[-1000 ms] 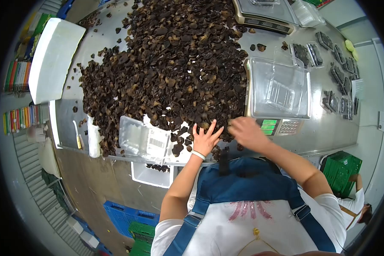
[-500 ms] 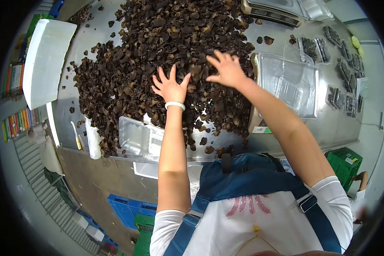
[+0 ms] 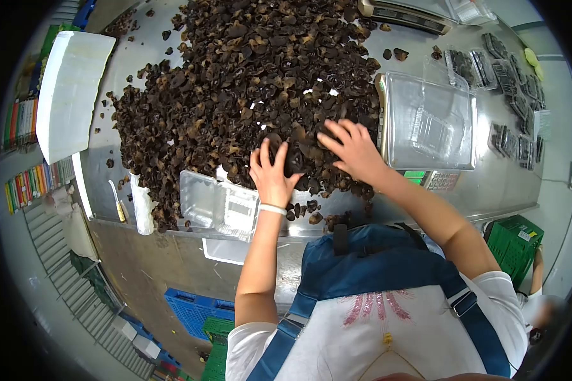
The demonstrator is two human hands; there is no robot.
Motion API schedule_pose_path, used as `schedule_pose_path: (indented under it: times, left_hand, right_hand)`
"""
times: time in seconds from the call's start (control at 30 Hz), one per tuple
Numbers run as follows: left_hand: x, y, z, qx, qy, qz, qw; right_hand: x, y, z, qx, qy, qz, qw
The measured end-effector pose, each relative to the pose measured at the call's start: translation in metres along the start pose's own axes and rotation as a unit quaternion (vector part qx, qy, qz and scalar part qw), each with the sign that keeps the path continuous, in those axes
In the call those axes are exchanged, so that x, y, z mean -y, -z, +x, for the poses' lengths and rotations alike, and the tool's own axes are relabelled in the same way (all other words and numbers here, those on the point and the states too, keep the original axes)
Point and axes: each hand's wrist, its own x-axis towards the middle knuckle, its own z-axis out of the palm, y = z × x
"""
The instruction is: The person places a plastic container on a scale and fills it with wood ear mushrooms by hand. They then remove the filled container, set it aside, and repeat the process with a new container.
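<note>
A large heap of dark brown wood ear mushrooms (image 3: 235, 82) covers the middle of the metal table. Near the heap's front edge, my left hand (image 3: 273, 174), with a white bangle at the wrist, presses into the mushrooms. Its fingers are apart and curved, and dark pieces lie between thumb and fingers. My right hand (image 3: 357, 152) rests at the heap's right side, fingers apart and bent over the mushrooms, their tips partly among the pieces. A clump of mushrooms lies between the two hands. Left of my left wrist is an opened clear plastic box (image 3: 200, 202).
At right, clear plastic trays (image 3: 448, 120) rest on a scale, with several filled packs (image 3: 505, 76) beyond. Another scale (image 3: 403, 16) stands at the back. On the left are a white foam panel (image 3: 76, 95), a knife (image 3: 117, 203) and a white wrapped roll (image 3: 141, 206). A green crate (image 3: 515, 244) sits beside the table.
Both hands have moved toward my body through the heap, and their fingers have curled more. Small pale gaps now show in the mushrooms behind them. The clear trays at right have shifted slightly back.
</note>
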Motion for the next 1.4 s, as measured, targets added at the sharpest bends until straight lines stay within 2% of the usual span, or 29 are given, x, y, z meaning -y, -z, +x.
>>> schedule_pose_path:
  times: [0.07, 0.1, 0.17, 0.23, 0.3, 0.33, 0.43, 0.47, 0.5, 0.57, 0.63, 0.7, 0.73, 0.8, 0.87, 0.97, 1.03, 1.1, 1.17, 1.23, 1.3, 1.33, 1.4]
  left_hand:
    - [-0.001, 0.007, 0.014, 0.032, 0.059, 0.028, 0.997]
    - [-0.002, 0.004, 0.021, 0.055, 0.055, 0.013, 0.997]
    - [-0.008, -0.007, 0.031, 0.102, 0.046, -0.016, 0.994]
    - [-0.013, -0.021, 0.034, 0.083, -0.015, -0.121, 0.989]
    - [-0.016, -0.03, 0.037, 0.029, -0.031, -0.289, 0.956]
    - [-0.02, -0.025, 0.036, 0.051, 0.002, -0.355, 0.934]
    - [-0.013, -0.042, 0.022, 0.089, 0.041, -0.506, 0.857]
    - [-0.019, -0.044, 0.016, 0.073, 0.053, -0.495, 0.864]
    - [-0.031, -0.038, 0.012, 0.05, 0.046, -0.477, 0.877]
    - [-0.078, 0.002, 0.018, 0.061, -0.009, -0.433, 0.899]
    - [-0.115, 0.016, 0.028, 0.046, -0.095, -0.397, 0.912]
    - [-0.16, 0.027, 0.041, 0.037, -0.156, -0.385, 0.909]
    - [-0.182, 0.027, 0.049, 0.034, -0.191, -0.388, 0.901]
    - [-0.228, 0.023, 0.067, 0.024, -0.27, -0.382, 0.883]
    - [-0.267, 0.007, 0.078, 0.035, -0.303, -0.391, 0.869]
    - [-0.307, -0.04, 0.092, 0.058, -0.328, -0.396, 0.856]
    - [-0.317, -0.064, 0.097, 0.081, -0.349, -0.326, 0.875]
    - [-0.319, -0.068, 0.088, 0.121, -0.313, -0.224, 0.915]
    - [-0.318, -0.058, 0.081, 0.159, -0.305, -0.21, 0.915]
    - [-0.319, -0.04, 0.077, 0.173, -0.298, -0.213, 0.915]
    - [-0.317, -0.032, 0.076, 0.145, -0.261, -0.225, 0.927]
    - [-0.311, -0.037, 0.077, 0.128, -0.242, -0.239, 0.932]
    - [-0.308, -0.044, 0.073, 0.101, -0.199, -0.271, 0.936]
  right_hand:
    - [-0.006, -0.01, 0.013, 0.01, -0.092, 0.001, 0.996]
    - [-0.007, -0.018, 0.02, 0.044, -0.144, 0.026, 0.988]
    - [0.001, -0.029, 0.033, 0.069, -0.156, 0.074, 0.983]
    - [0.013, -0.037, 0.042, 0.045, -0.132, 0.19, 0.972]
    - [0.018, -0.038, 0.042, 0.05, -0.132, 0.273, 0.952]
    - [0.018, -0.036, 0.038, 0.042, -0.143, 0.344, 0.927]
    - [0.018, -0.026, 0.02, -0.015, -0.167, 0.437, 0.884]
    - [0.021, -0.021, 0.01, -0.044, -0.164, 0.426, 0.889]
    - [0.023, 0.0, 0.002, -0.023, -0.182, 0.425, 0.886]
    - [0.02, 0.03, -0.016, -0.056, -0.189, 0.41, 0.891]
    - [0.007, 0.057, -0.036, -0.122, -0.178, 0.389, 0.896]
    - [-0.016, 0.078, -0.057, -0.218, -0.151, 0.327, 0.907]
    - [-0.027, 0.095, -0.069, -0.218, -0.177, 0.319, 0.905]
    - [-0.055, 0.115, -0.093, -0.281, -0.187, 0.299, 0.893]
    - [-0.087, 0.122, -0.116, -0.335, -0.197, 0.263, 0.883]
    - [-0.122, 0.123, -0.149, -0.318, -0.261, 0.296, 0.862]
    - [-0.141, 0.107, -0.171, -0.253, -0.288, 0.245, 0.89]
    - [-0.153, 0.102, -0.185, -0.195, -0.3, 0.208, 0.91]
    - [-0.151, 0.108, -0.197, -0.145, -0.302, 0.186, 0.924]
    - [-0.151, 0.115, -0.206, -0.163, -0.308, 0.213, 0.913]
    - [-0.154, 0.12, -0.214, -0.183, -0.32, 0.242, 0.898]
    - [-0.152, 0.128, -0.215, -0.182, -0.359, 0.288, 0.869]
    - [-0.158, 0.108, -0.217, -0.219, -0.335, 0.232, 0.887]
